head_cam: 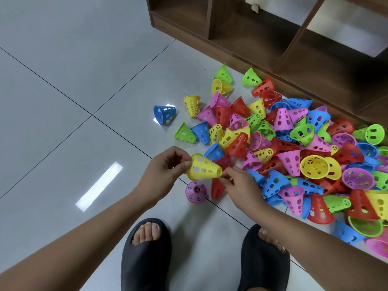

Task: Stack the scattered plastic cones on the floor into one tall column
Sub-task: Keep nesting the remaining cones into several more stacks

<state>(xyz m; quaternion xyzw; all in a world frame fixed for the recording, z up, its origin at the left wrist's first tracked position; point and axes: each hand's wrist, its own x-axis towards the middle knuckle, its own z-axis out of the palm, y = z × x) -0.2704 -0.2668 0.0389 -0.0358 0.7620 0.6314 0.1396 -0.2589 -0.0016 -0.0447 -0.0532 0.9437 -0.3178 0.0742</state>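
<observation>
Head view: left hand [165,169] pinches the wide rim of the yellow cone [202,168], right hand [239,185] pinches its narrow tip, cone sideways between them; I'd turn it tip-up and seat it squarely over the pink cone [196,192] standing just below.

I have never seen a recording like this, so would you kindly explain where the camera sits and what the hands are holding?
There is no machine here: a person wears one camera on the head, looking down at their own bare hands. The left hand pinches the wide rim of a yellow cone, and the right hand pinches its narrow end. Beneath them a pink cone stands upright on the grey tiled floor. To the right lies a loose pile of cones in red, blue, green, yellow and pink, beside a wooden shelf unit. The black slippers at the bottom are on the person's own feet.
</observation>
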